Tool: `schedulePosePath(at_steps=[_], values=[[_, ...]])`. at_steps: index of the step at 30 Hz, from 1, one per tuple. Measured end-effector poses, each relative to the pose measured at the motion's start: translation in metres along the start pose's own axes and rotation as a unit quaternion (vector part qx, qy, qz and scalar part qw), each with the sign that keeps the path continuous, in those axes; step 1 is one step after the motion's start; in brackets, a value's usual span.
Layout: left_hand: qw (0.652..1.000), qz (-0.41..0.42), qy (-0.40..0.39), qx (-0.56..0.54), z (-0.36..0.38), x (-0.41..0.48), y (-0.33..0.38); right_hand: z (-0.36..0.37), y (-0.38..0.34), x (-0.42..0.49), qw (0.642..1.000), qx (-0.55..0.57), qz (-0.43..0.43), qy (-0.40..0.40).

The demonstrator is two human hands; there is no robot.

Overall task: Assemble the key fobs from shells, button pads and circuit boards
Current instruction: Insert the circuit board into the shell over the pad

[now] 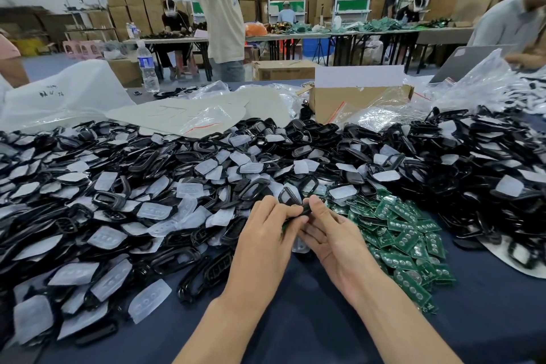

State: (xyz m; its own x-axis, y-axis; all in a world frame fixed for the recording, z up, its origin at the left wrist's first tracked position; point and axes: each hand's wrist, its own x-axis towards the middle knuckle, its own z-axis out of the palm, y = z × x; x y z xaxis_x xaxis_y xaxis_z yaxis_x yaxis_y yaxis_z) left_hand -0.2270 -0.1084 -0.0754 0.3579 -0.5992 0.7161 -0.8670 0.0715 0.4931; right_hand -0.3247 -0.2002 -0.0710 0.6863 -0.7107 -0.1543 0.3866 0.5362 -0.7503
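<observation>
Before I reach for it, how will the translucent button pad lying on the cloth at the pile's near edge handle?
The button pad looks thin and translucent, so probably floppy and very light. It lies nearly flat, partly on the blue cloth, so a push should slide it, not roll it. Its three round bumps may offer a pinch point.

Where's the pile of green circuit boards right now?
In the head view, the green circuit boards lie heaped just right of the right hand, with black shells beyond them.
</observation>
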Motion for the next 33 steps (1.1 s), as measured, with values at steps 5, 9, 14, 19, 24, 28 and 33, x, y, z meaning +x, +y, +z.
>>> schedulePosePath(at_steps=[5,9,14,19,24,28,33], values=[[0.932,-0.265,-0.007,-0.248,-0.008,0.008,0.012,0.003,-0.004,-0.001,1.000,-0.002,-0.014,0.010],[0.773,-0.427,-0.065,-0.464,-0.014,0.016,0.011,0.007,-0.011,-0.005,0.998,-0.036,-0.047,-0.006],[0.704,-0.463,-0.096,-0.530,-0.023,0.020,0.007,0.005,-0.007,-0.006,0.991,-0.085,-0.095,-0.044],[0.677,-0.490,-0.136,-0.533,-0.030,0.020,0.001,0.004,-0.006,-0.009,0.973,-0.169,-0.136,-0.074],[0.638,-0.511,-0.153,-0.555,-0.032,0.020,0.000,0.004,-0.005,-0.010,0.963,-0.197,-0.153,-0.099],[0.683,-0.474,-0.126,-0.540,-0.028,0.018,-0.003,0.002,-0.006,-0.010,0.967,-0.172,-0.139,-0.124],[0.875,-0.340,-0.064,-0.339,-0.021,0.014,-0.005,0.001,-0.008,-0.009,0.980,-0.096,-0.099,-0.143]])
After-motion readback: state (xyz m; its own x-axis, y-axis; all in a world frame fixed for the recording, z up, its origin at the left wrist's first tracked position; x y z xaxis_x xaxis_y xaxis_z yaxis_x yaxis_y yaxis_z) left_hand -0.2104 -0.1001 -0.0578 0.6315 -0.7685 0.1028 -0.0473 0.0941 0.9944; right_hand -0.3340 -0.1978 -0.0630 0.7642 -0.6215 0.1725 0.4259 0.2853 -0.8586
